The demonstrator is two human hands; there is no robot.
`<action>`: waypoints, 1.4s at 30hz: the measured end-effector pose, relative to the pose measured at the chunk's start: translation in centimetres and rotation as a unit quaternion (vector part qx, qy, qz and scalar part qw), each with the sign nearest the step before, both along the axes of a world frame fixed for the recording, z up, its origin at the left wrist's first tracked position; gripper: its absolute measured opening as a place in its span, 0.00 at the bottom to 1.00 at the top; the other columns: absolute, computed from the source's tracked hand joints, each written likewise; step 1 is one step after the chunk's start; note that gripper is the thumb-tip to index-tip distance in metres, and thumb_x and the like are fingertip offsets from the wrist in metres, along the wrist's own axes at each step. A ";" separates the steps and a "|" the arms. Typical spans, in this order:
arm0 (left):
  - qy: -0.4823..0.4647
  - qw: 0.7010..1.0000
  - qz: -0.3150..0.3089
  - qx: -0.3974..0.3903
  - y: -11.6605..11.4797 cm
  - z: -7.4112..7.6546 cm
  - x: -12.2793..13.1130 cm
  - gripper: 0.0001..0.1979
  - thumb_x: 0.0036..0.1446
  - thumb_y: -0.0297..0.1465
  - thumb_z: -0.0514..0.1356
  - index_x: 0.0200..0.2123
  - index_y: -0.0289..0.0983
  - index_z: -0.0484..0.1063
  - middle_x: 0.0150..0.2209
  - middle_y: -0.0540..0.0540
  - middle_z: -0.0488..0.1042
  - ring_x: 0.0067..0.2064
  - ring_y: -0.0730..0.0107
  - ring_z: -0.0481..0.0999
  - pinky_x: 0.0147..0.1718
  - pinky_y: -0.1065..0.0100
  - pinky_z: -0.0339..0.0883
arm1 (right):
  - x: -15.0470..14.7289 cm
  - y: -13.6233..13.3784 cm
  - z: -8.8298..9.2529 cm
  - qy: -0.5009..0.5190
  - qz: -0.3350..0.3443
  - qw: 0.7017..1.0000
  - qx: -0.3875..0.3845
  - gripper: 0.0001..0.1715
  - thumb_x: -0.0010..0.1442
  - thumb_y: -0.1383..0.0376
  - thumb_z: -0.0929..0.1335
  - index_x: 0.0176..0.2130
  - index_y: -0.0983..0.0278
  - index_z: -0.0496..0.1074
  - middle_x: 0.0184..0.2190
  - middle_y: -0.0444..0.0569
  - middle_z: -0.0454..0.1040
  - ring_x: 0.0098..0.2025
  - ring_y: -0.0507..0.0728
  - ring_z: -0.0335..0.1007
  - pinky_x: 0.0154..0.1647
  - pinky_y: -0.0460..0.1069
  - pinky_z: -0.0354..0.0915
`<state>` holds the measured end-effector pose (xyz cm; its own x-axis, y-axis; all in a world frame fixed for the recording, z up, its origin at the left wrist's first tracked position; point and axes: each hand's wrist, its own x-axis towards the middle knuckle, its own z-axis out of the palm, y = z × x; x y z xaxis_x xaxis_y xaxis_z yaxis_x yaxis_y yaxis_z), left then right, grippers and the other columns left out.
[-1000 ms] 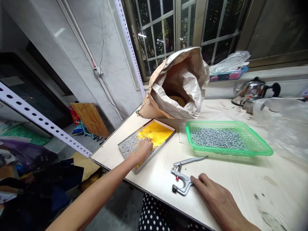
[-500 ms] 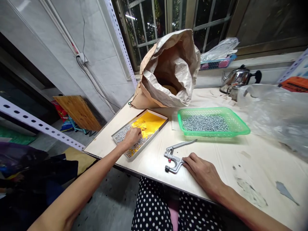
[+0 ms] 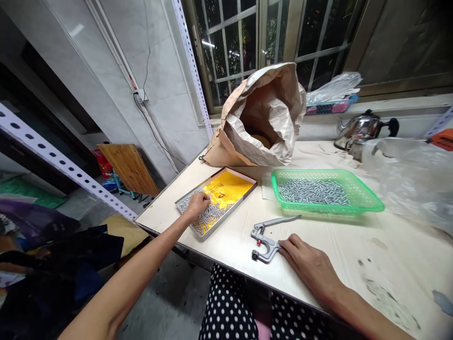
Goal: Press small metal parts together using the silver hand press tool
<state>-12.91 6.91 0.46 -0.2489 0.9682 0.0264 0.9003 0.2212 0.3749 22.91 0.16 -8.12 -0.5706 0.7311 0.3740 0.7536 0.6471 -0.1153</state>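
My left hand [image 3: 198, 205] is over a shallow tray [image 3: 216, 226], its fingers curled and pinched together. Whatever may be between the fingertips is too small to make out. Small silvery metal pieces [image 3: 208, 219] lie around this hand, on the tray's yellow, printed bottom. My right hand [image 3: 307, 259] rests on the table with its fingers wrapped round the lower handle of grey snap pliers [image 3: 271, 248]. The upper handle [image 3: 278, 221] of the pliers is raised, so their jaw stands apart, with a spring and a small red part at the head.
A green plastic basket [image 3: 368, 200] of similar metal pieces stands beyond the pliers. Behind the tray, a large paper sack [image 3: 226, 141] lies with its mouth towards me. A metal kettle [image 3: 361, 130] and clear plastic bags [image 3: 406, 170] are at the right. The table's edge [image 3: 226, 269] is close to my lap.
The view has shifted, so everything sits lower and further right. My left hand stays over the tray with its fingers still pinched; my right hand keeps its hold on the pliers.
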 end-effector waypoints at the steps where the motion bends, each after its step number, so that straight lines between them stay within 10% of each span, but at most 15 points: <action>1: -0.015 1.000 0.009 -0.002 -0.1 0.1 -0.2 0.07 0.51 0.23 0.57 0.26 0.34 0.75 0.22 0.51 0.73 0.29 0.71 0.73 0.32 0.72 0.63 | 0.0 0.0 0.1 -0.003 -0.001 1.000 -0.008 0.18 0.70 0.61 0.55 0.41 0.60 0.71 0.34 0.47 0.69 0.30 0.52 0.70 0.24 0.46 0.58; 7: -0.158 0.987 -0.002 -0.013 -2.0 0.7 3.3 0.06 0.54 0.28 0.57 0.30 0.34 0.73 0.18 0.53 0.69 0.22 0.73 0.72 0.27 0.72 0.66 | -0.3 -0.2 2.6 -0.049 -0.032 0.990 -0.131 0.15 0.70 0.61 0.57 0.42 0.61 0.70 0.38 0.48 0.69 0.35 0.54 0.70 0.28 0.47 0.56; 11: -0.365 0.927 -0.048 -0.064 -5.0 0.5 9.2 0.03 0.52 0.27 0.59 0.32 0.34 0.72 0.23 0.52 0.72 0.21 0.75 0.71 0.23 0.73 0.67 | -0.6 0.7 4.4 -0.064 -0.017 0.978 -0.200 0.14 0.69 0.61 0.58 0.41 0.62 0.70 0.39 0.48 0.70 0.34 0.53 0.68 0.30 0.48 0.55; 15: -0.347 0.930 -0.064 -0.107 -7.1 -0.9 12.8 0.04 0.50 0.27 0.60 0.30 0.33 0.74 0.25 0.49 0.74 0.22 0.76 0.68 0.20 0.74 0.62 | -0.8 1.6 4.9 -0.080 0.014 0.977 -0.199 0.14 0.70 0.61 0.59 0.39 0.64 0.69 0.38 0.47 0.70 0.33 0.52 0.66 0.28 0.48 0.50; 30: -0.314 0.934 -0.031 -0.168 -6.6 -3.6 13.5 0.14 0.45 0.40 0.62 0.27 0.33 0.75 0.23 0.50 0.71 0.24 0.74 0.65 0.22 0.72 0.56 | -0.7 2.7 4.4 -0.095 0.037 0.975 -0.198 0.12 0.69 0.62 0.60 0.41 0.64 0.70 0.39 0.49 0.70 0.34 0.52 0.67 0.26 0.48 0.47; 42: -0.251 0.925 -0.002 -0.286 -5.5 -2.7 14.2 0.10 0.49 0.33 0.61 0.20 0.35 0.70 0.15 0.53 0.64 0.19 0.75 0.62 0.18 0.73 0.58 | -0.7 2.5 3.2 -0.076 0.047 0.983 -0.161 0.10 0.69 0.66 0.59 0.41 0.64 0.68 0.38 0.48 0.70 0.34 0.54 0.65 0.26 0.48 0.50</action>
<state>1.33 1.37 -2.23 -0.0870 0.7894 -0.6077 0.6466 0.5088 0.5683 22.23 2.64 -4.97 -0.6734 0.7384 0.0375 0.7161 0.6640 -0.2154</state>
